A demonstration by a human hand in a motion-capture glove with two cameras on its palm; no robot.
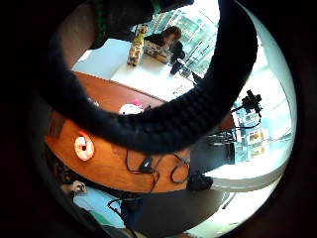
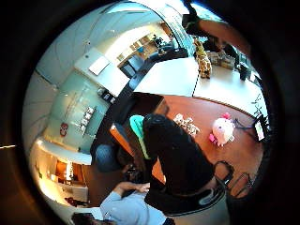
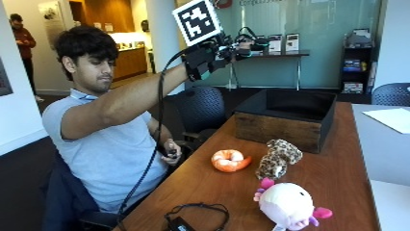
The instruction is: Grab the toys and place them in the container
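Observation:
Three plush toys lie on the wooden table (image 3: 211,192): an orange shrimp (image 3: 228,160), a spotted leopard toy (image 3: 276,159) and a pink-and-white axolotl (image 3: 288,204). Behind them at the table's far end stands the container (image 3: 285,120), a wooden box with a black lining. My gloved right hand (image 3: 214,53) is raised high in the air, left of and above the box, fingers relaxed and holding nothing. From the palm I see the shrimp (image 1: 84,147) and the axolotl (image 1: 131,107) far below, past a black gloved finger (image 1: 163,124). The axolotl (image 2: 222,130) and leopard toy (image 2: 186,124) also show on the table.
A black cable and small device (image 3: 192,216) lie near the table's front edge. A dark office chair (image 3: 202,108) stands left of the box. A white table (image 3: 390,144) adjoins on the right. The person's bare left hand (image 3: 172,153) rests at the table's edge.

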